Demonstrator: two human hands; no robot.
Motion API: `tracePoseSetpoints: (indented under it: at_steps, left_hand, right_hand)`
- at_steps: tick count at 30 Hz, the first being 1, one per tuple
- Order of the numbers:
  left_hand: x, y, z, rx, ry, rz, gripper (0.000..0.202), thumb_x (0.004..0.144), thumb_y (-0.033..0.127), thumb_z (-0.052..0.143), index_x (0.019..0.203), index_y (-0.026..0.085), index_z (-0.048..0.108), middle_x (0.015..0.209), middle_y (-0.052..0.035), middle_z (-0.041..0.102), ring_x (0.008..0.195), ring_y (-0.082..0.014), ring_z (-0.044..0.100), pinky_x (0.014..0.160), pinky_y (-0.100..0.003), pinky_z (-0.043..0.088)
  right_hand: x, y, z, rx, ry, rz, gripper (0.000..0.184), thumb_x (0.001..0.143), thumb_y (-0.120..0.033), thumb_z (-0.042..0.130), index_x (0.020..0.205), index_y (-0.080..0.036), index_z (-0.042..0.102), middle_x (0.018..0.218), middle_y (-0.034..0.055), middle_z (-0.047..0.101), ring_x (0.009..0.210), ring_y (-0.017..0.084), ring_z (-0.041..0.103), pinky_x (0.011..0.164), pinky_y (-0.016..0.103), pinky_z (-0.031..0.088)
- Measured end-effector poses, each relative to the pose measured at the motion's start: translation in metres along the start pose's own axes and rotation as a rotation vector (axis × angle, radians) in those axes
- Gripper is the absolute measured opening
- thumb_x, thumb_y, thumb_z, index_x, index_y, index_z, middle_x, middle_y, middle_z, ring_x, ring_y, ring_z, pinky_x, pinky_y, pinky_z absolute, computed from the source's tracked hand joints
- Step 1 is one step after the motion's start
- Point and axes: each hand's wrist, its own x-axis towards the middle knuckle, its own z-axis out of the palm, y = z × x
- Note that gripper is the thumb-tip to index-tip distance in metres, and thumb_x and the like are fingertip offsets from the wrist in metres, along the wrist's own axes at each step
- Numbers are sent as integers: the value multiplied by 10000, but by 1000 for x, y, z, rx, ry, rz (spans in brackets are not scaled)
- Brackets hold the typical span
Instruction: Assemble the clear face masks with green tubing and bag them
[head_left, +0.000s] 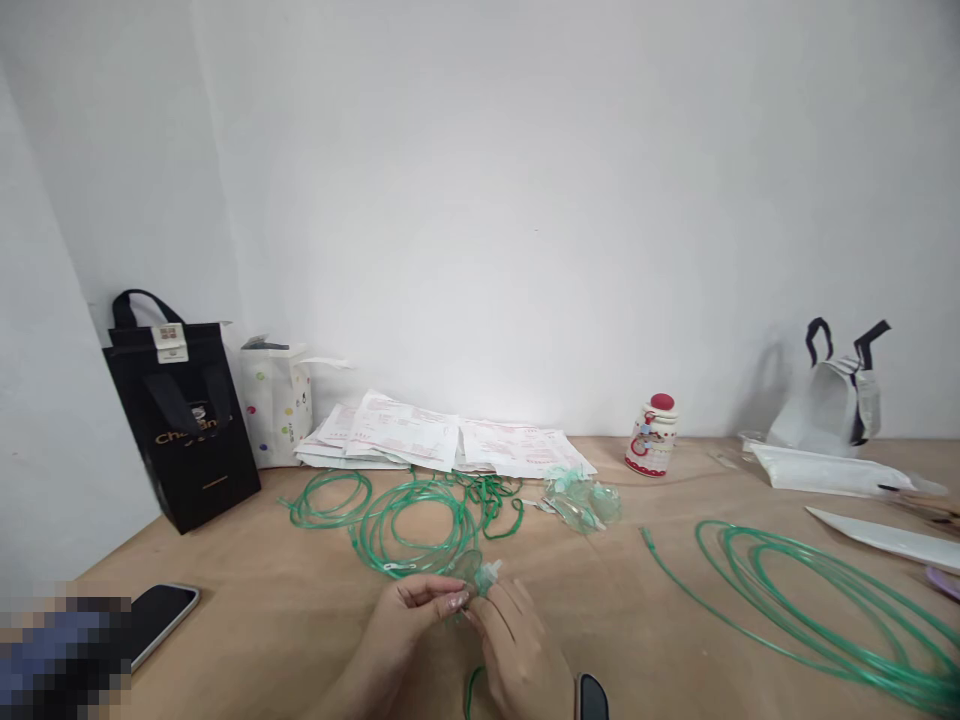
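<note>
A clear green oxygen mask [468, 566] with a pale connector is between my hands near the front of the table. My left hand [416, 622] pinches at its near edge, thumb and forefinger together. From the other side my right hand [521, 640] closes on the mask, its fingers partly hiding it. What exactly the fingertips pinch is too small to make out. A green strap [471, 690] hangs below, by my right wrist. Just beyond my hands lies coiled green tubing [360, 540], with a heap of green straps [491, 500] and more clear masks [577, 500] behind.
Printed white packets [405, 430] lie along the wall. A black bag [199, 440] and a dotted white bag [276, 405] stand left, near a phone [165, 615]. To the right are a bottle [651, 440], more coiled tubing [787, 570] and a white bag [817, 420].
</note>
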Motion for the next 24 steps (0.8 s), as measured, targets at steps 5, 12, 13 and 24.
tracePoseSetpoints:
  at_steps: [5, 12, 13, 24]
  left_hand:
    - [-2, 2, 1, 2, 10, -9, 213, 481, 317, 813, 645, 199, 746, 659, -33, 752, 661, -193, 654, 714, -293, 469]
    - [-4, 3, 0, 7, 18, -21, 230, 595, 377, 739, 692, 168, 744, 655, -30, 730, 614, -156, 602, 613, -247, 432]
    - [-4, 2, 0, 7, 16, -21, 228, 599, 376, 737, 694, 168, 744, 650, -27, 727, 606, -151, 597, 605, -243, 425]
    - [1, -2, -2, 15, -7, -29, 230, 543, 358, 772, 696, 188, 748, 654, -30, 740, 643, -174, 622, 684, -283, 439]
  right_hand:
    - [-5, 0, 4, 4, 30, -20, 250, 863, -88, 330, 884, -154, 571, 698, 75, 594, 699, 203, 541, 690, 372, 464]
    - [1, 0, -2, 29, -34, -3, 258, 864, -89, 308, 866, -155, 557, 728, 85, 583, 730, 213, 542, 739, 388, 461]
    - [2, 0, -4, 35, -43, 7, 253, 867, -93, 309, 846, -158, 552, 720, 82, 580, 718, 211, 538, 734, 385, 461]
    - [8, 2, -10, 140, -81, 86, 200, 877, -99, 324, 785, -186, 480, 710, 54, 548, 655, 190, 497, 587, 308, 410]
